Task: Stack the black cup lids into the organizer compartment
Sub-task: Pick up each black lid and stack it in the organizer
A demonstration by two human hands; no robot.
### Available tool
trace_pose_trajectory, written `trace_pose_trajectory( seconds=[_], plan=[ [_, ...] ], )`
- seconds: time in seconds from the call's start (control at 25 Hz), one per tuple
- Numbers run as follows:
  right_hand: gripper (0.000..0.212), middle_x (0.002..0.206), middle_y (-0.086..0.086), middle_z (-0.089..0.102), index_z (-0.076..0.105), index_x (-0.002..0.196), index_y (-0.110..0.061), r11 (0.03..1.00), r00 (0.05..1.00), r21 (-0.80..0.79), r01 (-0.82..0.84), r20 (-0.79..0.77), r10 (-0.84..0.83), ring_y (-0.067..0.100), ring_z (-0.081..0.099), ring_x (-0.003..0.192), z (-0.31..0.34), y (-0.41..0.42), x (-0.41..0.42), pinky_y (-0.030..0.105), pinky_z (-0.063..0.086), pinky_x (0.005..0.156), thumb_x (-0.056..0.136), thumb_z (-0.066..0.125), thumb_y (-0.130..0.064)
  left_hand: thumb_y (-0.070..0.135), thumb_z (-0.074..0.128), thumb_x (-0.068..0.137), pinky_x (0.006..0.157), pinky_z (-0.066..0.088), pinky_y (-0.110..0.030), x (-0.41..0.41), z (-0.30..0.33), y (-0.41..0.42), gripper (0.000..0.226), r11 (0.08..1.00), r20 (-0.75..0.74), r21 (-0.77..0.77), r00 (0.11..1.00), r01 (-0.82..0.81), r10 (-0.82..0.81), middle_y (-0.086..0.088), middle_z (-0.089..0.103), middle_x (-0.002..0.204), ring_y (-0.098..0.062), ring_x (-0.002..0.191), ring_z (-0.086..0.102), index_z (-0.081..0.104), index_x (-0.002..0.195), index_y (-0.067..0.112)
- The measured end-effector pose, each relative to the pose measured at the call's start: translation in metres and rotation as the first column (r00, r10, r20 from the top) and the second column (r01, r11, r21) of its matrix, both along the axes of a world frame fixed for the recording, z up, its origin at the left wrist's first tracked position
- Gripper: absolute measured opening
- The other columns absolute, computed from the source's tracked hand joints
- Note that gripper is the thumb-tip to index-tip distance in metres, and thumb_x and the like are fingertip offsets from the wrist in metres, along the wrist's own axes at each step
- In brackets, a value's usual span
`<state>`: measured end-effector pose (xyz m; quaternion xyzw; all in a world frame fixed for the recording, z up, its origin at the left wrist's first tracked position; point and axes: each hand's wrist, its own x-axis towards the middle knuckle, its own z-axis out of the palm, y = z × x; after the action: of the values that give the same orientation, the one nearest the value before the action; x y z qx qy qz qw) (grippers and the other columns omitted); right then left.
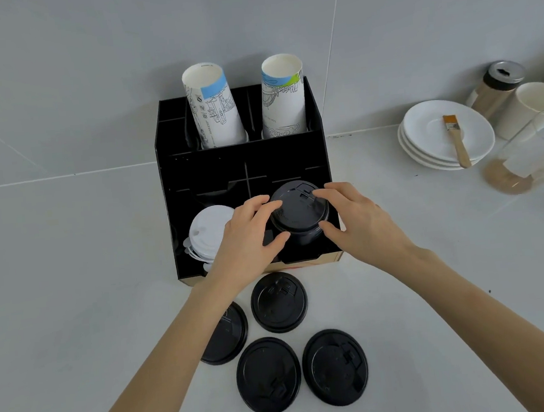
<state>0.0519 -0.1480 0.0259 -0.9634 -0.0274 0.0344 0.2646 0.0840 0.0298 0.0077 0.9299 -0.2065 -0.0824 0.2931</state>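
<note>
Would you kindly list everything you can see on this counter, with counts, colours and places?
organizer: one, black, against the wall
paper cups: two stacks, white printed, organizer's back slots
white lids: one stack, front-left compartment
lid stack: one, black, front-right compartment, held by both hands
loose lids: four, black, flat on the counter in front
saucers: a white stack, right
brush: one, wooden handle, on the saucers
shaker: one, dark lid, far right
left hand: on the lid stack
right hand: on the lid stack
</note>
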Motion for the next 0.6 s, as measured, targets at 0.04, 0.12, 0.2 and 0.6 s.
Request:
trace_pose_trajectory(
  seconds=[0.04, 0.12, 0.2, 0.6],
  plan=[
    [0.044, 0.139, 0.009, 0.04, 0.038, 0.129, -0.015, 1.0, 1.0, 0.018, 0.01, 0.025, -0.011, 0.032, 0.054, 0.108, 0.003, 0.0, -0.004, 0.044, 0.048, 0.089, 0.087, 0.051, -0.016, 0.022, 0.056, 0.086, 0.108, 0.028, -0.041, -0.004, 0.001, 0.004, 0.047, 1.0, 0.002, -0.013, 1.0, -0.001, 0.001, -0.007, 0.037, 0.14, -0.023, 0.129, 0.033, 0.039, 0.129, 0.017],
    [0.041, 0.134, 0.006, 0.044, 0.041, 0.126, -0.016, 0.998, 0.998, 0.069, 0.012, 0.061, -0.017, 0.03, 0.055, 0.104, 0.008, 0.003, -0.016, 0.044, 0.05, 0.087, 0.086, 0.052, -0.015, 0.021, 0.055, 0.087, 0.107, 0.028, -0.035, -0.016, 0.003, 0.014, 0.042, 0.998, 0.009, -0.057, 1.0, -0.009, 0.01, -0.004, 0.04, 0.138, -0.019, 0.127, 0.035, 0.042, 0.126, 0.018],
    [0.039, 0.131, 0.002, 0.046, 0.042, 0.124, -0.018, 0.994, 0.998, 0.107, -0.016, 0.059, 0.01, 0.027, 0.058, 0.097, 0.011, 0.007, -0.029, 0.043, 0.05, 0.085, 0.087, 0.052, -0.015, 0.02, 0.054, 0.087, 0.1, 0.028, -0.024, -0.031, 0.001, 0.025, 0.036, 0.994, 0.018, -0.105, 0.999, -0.03, 0.032, 0.0, 0.045, 0.131, -0.011, 0.12, 0.039, 0.046, 0.123, 0.02],
    [0.042, 0.132, -0.001, 0.044, 0.037, 0.128, -0.022, 0.99, 0.974, 0.056, -0.127, -0.181, 0.135, 0.023, 0.051, 0.113, -0.038, 0.037, -0.075, 0.038, 0.047, 0.089, 0.088, 0.05, -0.023, 0.035, 0.049, 0.086, 0.104, 0.031, -0.038, -0.085, -0.043, 0.057, 0.043, 0.991, -0.15, 0.08, 0.981, -0.11, 0.121, -0.002, 0.047, 0.132, -0.022, 0.12, 0.044, 0.041, 0.125, 0.022]
  ],
)
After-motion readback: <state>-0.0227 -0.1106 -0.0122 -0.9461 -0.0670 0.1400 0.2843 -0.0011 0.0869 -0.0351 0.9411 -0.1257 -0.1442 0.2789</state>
